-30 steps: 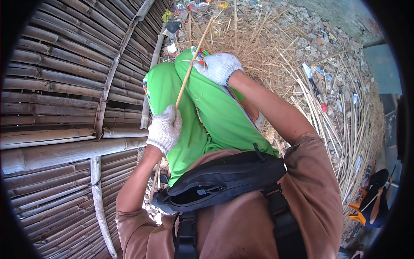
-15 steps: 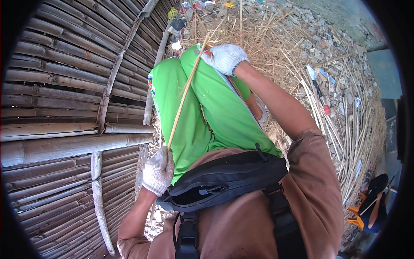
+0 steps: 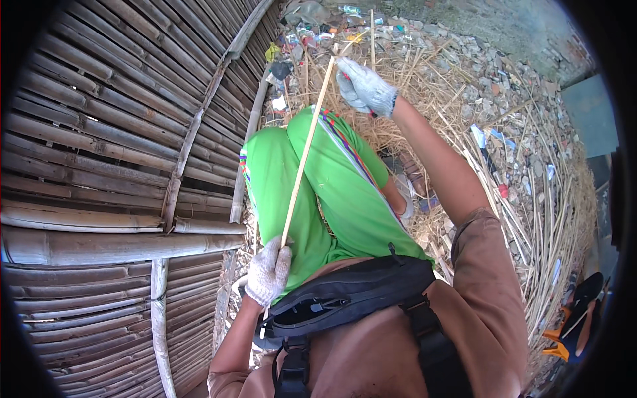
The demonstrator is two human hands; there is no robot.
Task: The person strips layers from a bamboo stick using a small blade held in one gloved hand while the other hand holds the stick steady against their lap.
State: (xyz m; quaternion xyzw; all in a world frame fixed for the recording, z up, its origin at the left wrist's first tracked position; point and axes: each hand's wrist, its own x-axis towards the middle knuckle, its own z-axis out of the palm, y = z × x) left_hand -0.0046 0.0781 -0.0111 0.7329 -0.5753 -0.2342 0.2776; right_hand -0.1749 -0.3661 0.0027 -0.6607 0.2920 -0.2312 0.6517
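Observation:
A long, pale bamboo strip slants across my green trouser legs. My left hand, in a whitish knitted glove, is closed around the strip's lower part near my hip, and a short end shows below the hand. Beyond my knees, my right hand, also gloved, is beside the strip's far end with its fingers bent closed. A small bit of red shows at those fingers and a dark bit below the palm; what this hand holds is mostly hidden. Whether it touches the strip I cannot tell.
A bamboo slat wall stands close on the left. Straw-like shavings and rubble cover the ground ahead. Long thin bamboo strips lie at the right, near an orange-and-black object. A black waist bag lies across my lap.
My right hand has moved forward, off my knee to beyond it. The strip has become steeper, and my left hand appears slightly farther right and lower. The whole view has shifted a little.

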